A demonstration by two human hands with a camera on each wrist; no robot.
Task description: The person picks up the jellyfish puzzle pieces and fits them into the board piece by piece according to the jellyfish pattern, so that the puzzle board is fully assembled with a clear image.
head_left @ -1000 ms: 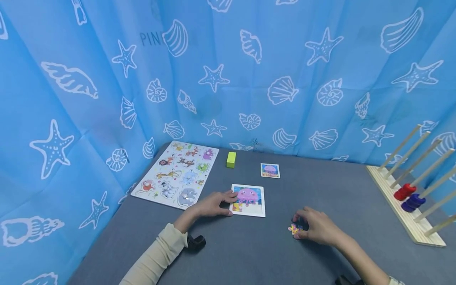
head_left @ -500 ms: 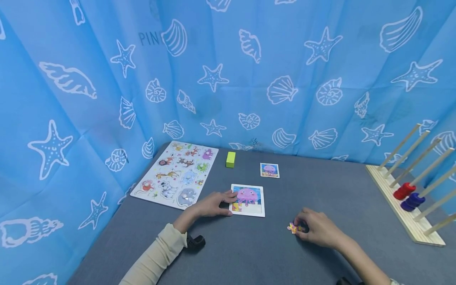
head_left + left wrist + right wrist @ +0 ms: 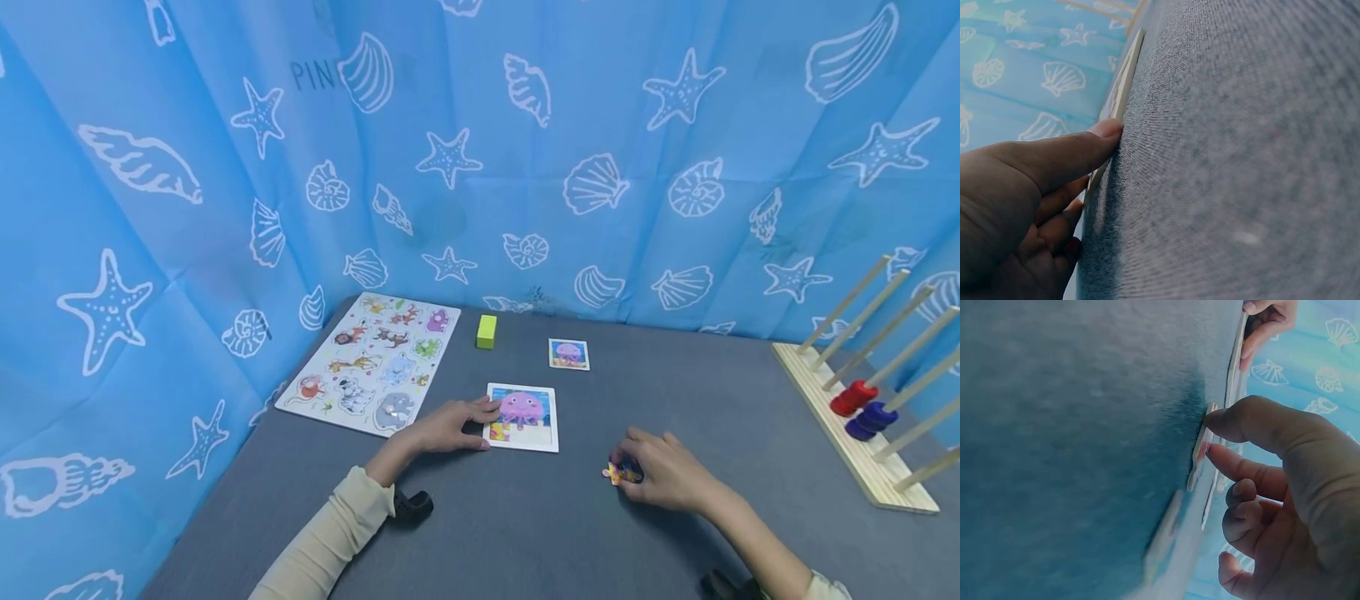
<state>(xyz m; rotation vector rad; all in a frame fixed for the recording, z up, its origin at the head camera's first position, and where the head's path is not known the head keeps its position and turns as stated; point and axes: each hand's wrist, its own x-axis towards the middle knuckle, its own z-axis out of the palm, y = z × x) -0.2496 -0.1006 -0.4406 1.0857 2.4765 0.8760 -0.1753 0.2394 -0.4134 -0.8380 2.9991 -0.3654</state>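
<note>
A small jigsaw puzzle [image 3: 525,412] with a pink jellyfish lies in a white tray; its lower part shows bare white. My left hand [image 3: 448,427] holds the tray's left side, thumb by the near corner and forefinger on the rim; in the left wrist view the thumb [image 3: 1107,128] presses the tray's edge [image 3: 1125,81]. To the right, my right hand [image 3: 663,471] pinches a pink and yellow jigsaw piece [image 3: 612,473] low over the table. In the right wrist view this piece [image 3: 1200,450] stands tilted between thumb and forefinger, with another blurred piece [image 3: 1163,534] close by.
A jellyfish picture card [image 3: 568,354] and a yellow-green block [image 3: 486,332] lie farther back. An animal peg puzzle board [image 3: 375,362] is at left. At right stands a wooden rack [image 3: 855,429] with upright rods and red and purple rings. A blue curtain [image 3: 480,167] hangs behind.
The right hand has turned the jigsaw piece slightly and shifted a little up the view. My left hand stays on the tray. The head view has tilted a little.
</note>
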